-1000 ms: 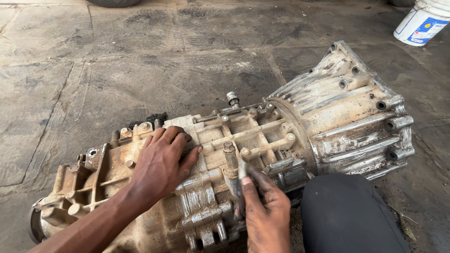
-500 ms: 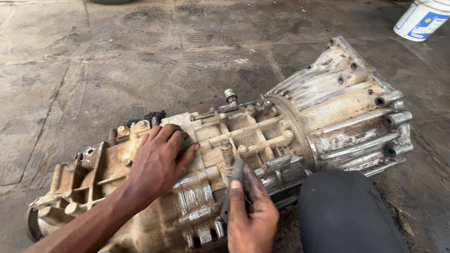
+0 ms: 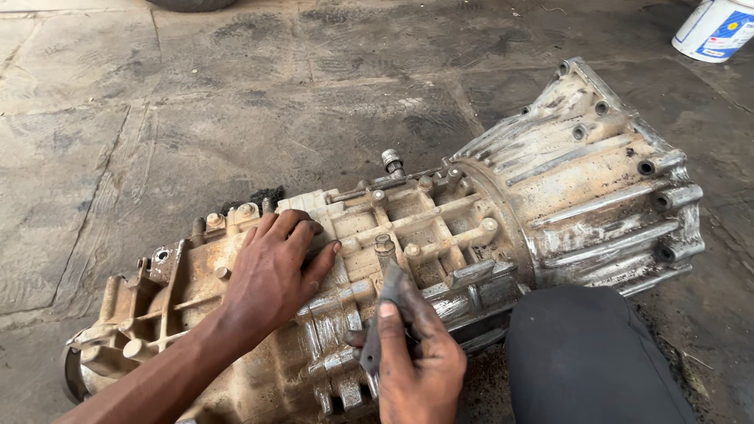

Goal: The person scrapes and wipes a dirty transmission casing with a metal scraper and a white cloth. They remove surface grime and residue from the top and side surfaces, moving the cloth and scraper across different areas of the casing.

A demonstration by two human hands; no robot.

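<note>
A dirty, rust-stained metal gearbox casing [image 3: 550,196] lies on its side on the concrete floor, its wide bell end toward the right. My left hand [image 3: 271,275] rests flat on the ribbed middle of the casing, fingers spread. My right hand [image 3: 416,365] grips a dark metal tool [image 3: 382,310] whose upper end sits at a bolt head [image 3: 383,245] on the casing's near side. The thumb presses along the tool's shaft.
A white plastic bucket [image 3: 719,30] stands at the far right corner. My knee in dark trousers [image 3: 589,357] is against the casing's near right side. Stained, cracked concrete floor [image 3: 157,118] surrounds the gearbox. A small threaded stub [image 3: 391,161] sticks up from the casing's far edge.
My right hand has shifted slightly left and down along the casing's near side with the tool, its tip staying at the bolt. My left hand stays flat on the casing.
</note>
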